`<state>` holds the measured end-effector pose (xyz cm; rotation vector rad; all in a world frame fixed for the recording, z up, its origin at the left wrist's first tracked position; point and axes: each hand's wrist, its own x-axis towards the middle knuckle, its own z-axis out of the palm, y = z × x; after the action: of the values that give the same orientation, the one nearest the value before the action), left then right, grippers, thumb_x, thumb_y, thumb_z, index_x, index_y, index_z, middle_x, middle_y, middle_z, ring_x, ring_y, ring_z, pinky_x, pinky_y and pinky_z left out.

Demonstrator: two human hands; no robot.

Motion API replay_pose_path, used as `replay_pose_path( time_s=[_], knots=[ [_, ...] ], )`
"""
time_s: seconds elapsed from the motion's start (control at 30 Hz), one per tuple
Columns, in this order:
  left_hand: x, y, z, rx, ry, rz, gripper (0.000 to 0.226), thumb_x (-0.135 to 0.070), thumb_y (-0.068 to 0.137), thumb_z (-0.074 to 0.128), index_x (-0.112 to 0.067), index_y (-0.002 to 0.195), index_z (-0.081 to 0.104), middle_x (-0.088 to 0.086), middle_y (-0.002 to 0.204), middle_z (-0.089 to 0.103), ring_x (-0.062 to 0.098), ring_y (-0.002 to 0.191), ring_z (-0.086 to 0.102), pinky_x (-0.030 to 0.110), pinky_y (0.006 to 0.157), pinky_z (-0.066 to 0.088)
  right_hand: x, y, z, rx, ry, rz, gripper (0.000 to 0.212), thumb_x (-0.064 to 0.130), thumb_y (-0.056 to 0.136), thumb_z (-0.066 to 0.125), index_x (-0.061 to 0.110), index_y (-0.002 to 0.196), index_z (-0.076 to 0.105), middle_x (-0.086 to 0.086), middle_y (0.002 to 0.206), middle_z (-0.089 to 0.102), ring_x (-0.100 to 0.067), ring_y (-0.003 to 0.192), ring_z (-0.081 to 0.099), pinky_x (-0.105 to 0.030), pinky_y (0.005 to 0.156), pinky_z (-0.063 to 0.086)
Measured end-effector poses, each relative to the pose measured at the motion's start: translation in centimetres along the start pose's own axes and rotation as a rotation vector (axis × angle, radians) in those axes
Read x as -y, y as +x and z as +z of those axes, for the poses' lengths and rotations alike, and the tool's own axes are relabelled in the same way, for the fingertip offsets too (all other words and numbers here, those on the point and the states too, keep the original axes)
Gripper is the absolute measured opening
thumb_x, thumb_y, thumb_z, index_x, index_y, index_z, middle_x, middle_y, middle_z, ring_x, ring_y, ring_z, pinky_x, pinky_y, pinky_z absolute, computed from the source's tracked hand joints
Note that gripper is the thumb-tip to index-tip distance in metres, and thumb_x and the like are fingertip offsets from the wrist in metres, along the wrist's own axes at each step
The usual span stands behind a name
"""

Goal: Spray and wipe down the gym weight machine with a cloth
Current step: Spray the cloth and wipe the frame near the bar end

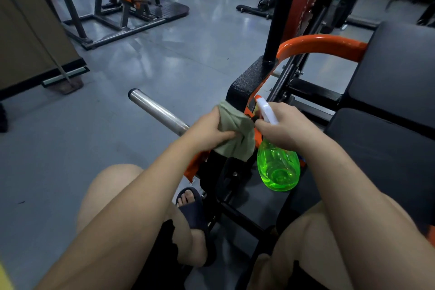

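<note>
The left hand (209, 128) grips a green cloth (237, 133) against the weight machine (249, 80), while the right hand (286, 126) holds a green spray bottle (277, 167).

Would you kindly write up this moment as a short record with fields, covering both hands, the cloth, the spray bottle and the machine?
left hand: grips the cloth, holding it against the machine
cloth: pale green, bunched, at the inner end of the steel bar
right hand: holds the spray bottle by its neck
spray bottle: clear green body, white head, nozzle pointing towards the machine
machine: black frame, orange parts, dark pad on the right
</note>
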<state>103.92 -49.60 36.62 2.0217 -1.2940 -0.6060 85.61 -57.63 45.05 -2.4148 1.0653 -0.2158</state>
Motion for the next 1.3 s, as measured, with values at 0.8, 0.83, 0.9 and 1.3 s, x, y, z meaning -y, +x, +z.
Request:
replay_pose_path(
  time_s=[0.8, 0.83, 0.9, 1.3],
  knots=[
    [3.9, -6.0, 2.0, -0.357, 0.092, -0.037, 0.042, -0.008, 0.085, 0.064, -0.016, 0.125, 0.058, 0.001, 0.116, 0.05, 0.03, 0.093, 0.057, 0.043, 0.073, 0.05, 0.3, -0.2, 2.1, 0.218, -0.07, -0.07, 0.022, 0.03, 0.093, 0.053, 0.019, 0.077, 0.041, 0.001, 0.073, 0.05, -0.018, 0.065, 0.046, -0.034, 0.059, 0.034],
    [3.9, -6.0, 2.1, -0.272, 0.112, -0.046, 0.049, -0.01, 0.084, 0.066, -0.019, 0.13, 0.052, -0.001, 0.119, 0.05, 0.03, 0.094, 0.058, 0.04, 0.071, 0.048, 0.2, -0.1, 2.2, 0.219, -0.079, -0.077, 0.021, 0.03, 0.093, 0.052, 0.018, 0.079, 0.042, 0.0, 0.074, 0.051, -0.02, 0.067, 0.047, -0.034, 0.059, 0.035],
    [3.9, -6.1, 2.3, -0.052, 0.167, -0.121, 0.065, -0.02, 0.084, 0.071, -0.024, 0.139, 0.038, -0.003, 0.114, 0.052, 0.03, 0.093, 0.06, 0.037, 0.069, 0.044, 0.2, 0.0, 2.3, 0.218, -0.099, -0.081, 0.019, 0.031, 0.091, 0.053, 0.016, 0.081, 0.046, -0.001, 0.077, 0.054, -0.022, 0.07, 0.05, -0.034, 0.059, 0.036],
    [4.4, -7.7, 8.4, 0.111, 0.997, -0.243, 0.083, -0.051, 0.1, 0.055, 0.005, 0.151, 0.023, 0.007, 0.13, 0.059, 0.024, 0.1, 0.07, 0.032, 0.063, 0.048, 0.6, -0.5, 2.8, 0.266, -0.099, -0.097, 0.022, 0.03, 0.093, 0.054, 0.02, 0.077, 0.043, 0.0, 0.078, 0.054, -0.02, 0.071, 0.05, -0.034, 0.062, 0.038]
  ],
)
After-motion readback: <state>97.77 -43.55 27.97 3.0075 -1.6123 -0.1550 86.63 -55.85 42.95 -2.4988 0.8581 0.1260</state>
